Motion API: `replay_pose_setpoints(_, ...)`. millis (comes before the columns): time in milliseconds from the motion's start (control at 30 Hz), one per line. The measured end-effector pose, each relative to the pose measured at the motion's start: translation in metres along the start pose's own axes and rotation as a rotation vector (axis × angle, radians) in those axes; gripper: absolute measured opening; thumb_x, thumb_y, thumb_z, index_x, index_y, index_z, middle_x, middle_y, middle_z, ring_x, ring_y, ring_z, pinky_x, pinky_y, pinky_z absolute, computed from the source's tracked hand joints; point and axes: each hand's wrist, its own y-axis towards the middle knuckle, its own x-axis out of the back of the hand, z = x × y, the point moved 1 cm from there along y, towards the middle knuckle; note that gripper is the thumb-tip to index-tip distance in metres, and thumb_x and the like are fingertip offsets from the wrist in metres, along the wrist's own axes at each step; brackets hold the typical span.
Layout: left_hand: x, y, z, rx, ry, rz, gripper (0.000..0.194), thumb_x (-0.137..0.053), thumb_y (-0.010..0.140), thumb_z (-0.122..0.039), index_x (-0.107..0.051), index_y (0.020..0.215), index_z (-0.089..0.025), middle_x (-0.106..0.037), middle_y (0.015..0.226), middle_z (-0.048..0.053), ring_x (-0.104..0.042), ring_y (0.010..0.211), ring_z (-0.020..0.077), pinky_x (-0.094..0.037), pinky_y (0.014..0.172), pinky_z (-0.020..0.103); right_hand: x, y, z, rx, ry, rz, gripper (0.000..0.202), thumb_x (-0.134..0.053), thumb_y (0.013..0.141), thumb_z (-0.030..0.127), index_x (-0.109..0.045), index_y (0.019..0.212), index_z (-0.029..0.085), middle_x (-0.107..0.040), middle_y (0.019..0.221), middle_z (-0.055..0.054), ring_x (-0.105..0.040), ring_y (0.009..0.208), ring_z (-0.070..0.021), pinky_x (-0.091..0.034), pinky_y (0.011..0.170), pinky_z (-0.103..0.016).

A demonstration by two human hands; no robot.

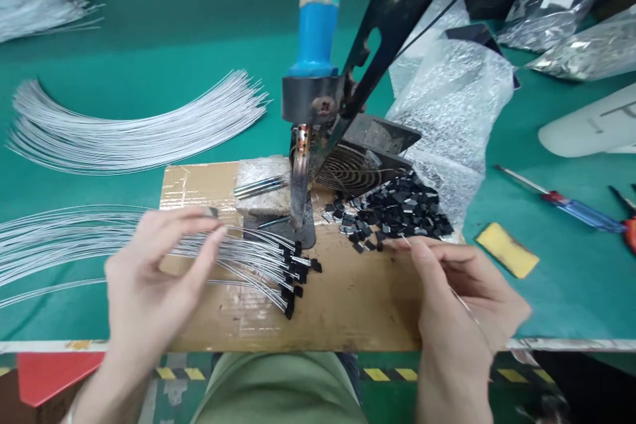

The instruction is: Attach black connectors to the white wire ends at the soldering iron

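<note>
My right hand (462, 305) pinches a thin silvery wire (464, 308), which looks like solder, between thumb and forefinger. The wire's tip pokes out beside a heap of small black connector pieces (397, 209). Over a spread of thin white wires (248, 252), my left hand (163, 271) has thumb and forefinger apart; a small dark spot shows at the forefinger's tip. Black ends (293, 275) cap these wires, lying on a cardboard sheet (358, 311). Above them a blue-handled soldering iron (301, 179) hangs in a clamp, its tip pointing down.
Behind the iron sits a black fan (348, 165). A bundle of white wires (144, 126) lies at the back left. To the right are bubble wrap (447, 106), a yellow sponge (507, 250), a screwdriver (571, 202) and a white bottle (591, 122).
</note>
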Motion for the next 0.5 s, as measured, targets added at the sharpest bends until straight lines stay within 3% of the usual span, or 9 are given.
replay_pose_setpoints(67,0.013,0.028,0.013,-0.039,0.172,-0.035,0.008,-0.071,0.100,-0.029,-0.076,0.106,-0.029,-0.074,0.111,-0.002,-0.064,0.111,0.0254,-0.044,0.108,0.041,0.003,0.002,-0.006,-0.017,0.015,-0.025,0.020,-0.091,0.080,0.019,-0.076,0.067,0.025,-0.081,0.077,-0.009,-0.079,0.070,-0.0254,-0.059,0.070,-0.040)
replay_pose_setpoints(133,0.017,0.064,0.031,0.019,0.318,0.047,0.017,-0.061,0.105,-0.032,-0.075,0.113,-0.026,-0.070,0.110,-0.002,-0.059,0.116,0.0234,-0.039,0.113,0.037,0.002,0.003,-0.009,-0.029,0.029,-0.031,0.021,-0.092,0.078,0.020,-0.075,0.066,0.025,-0.080,0.075,-0.009,-0.078,0.069,-0.0262,-0.058,0.068,-0.042)
replay_pose_setpoints(200,0.014,0.101,0.049,0.043,0.301,0.112,0.015,-0.065,0.103,-0.032,-0.076,0.107,-0.022,-0.065,0.095,-0.003,-0.058,0.108,0.0183,-0.039,0.110,0.028,0.000,0.002,-0.011,-0.038,0.028,-0.024,0.021,-0.093,0.077,0.021,-0.075,0.066,0.025,-0.080,0.075,-0.009,-0.077,0.069,-0.0270,-0.058,0.068,-0.043)
replay_pose_setpoints(300,0.001,0.143,0.075,0.060,0.266,0.115,0.020,-0.064,0.103,-0.027,-0.074,0.088,-0.017,-0.056,0.084,-0.004,-0.055,0.094,0.0142,-0.042,0.103,0.023,-0.001,0.001,-0.014,-0.054,0.024,-0.033,0.022,-0.094,0.077,0.022,-0.075,0.065,0.024,-0.080,0.075,-0.011,-0.077,0.068,-0.0264,-0.060,0.068,-0.042)
replay_pose_setpoints(400,-0.005,0.161,0.097,0.077,0.251,0.079,0.030,-0.067,0.101,-0.026,-0.069,0.072,-0.018,-0.055,0.081,-0.004,-0.051,0.091,0.0129,-0.041,0.100,0.020,0.001,0.003,-0.017,-0.058,0.033,-0.035,0.023,-0.094,0.076,0.021,-0.075,0.064,0.023,-0.080,0.074,-0.011,-0.078,0.067,-0.0245,-0.061,0.067,-0.037)
replay_pose_setpoints(500,0.002,0.159,0.110,0.055,0.233,0.021,0.033,-0.062,0.102,-0.032,-0.072,0.074,-0.018,-0.063,0.085,-0.004,-0.054,0.096,0.0124,-0.039,0.103,0.020,0.001,0.004,-0.016,-0.053,0.015,-0.011,0.021,-0.095,0.076,0.024,-0.076,0.066,0.023,-0.080,0.075,-0.010,-0.078,0.067,-0.0241,-0.061,0.066,-0.036)
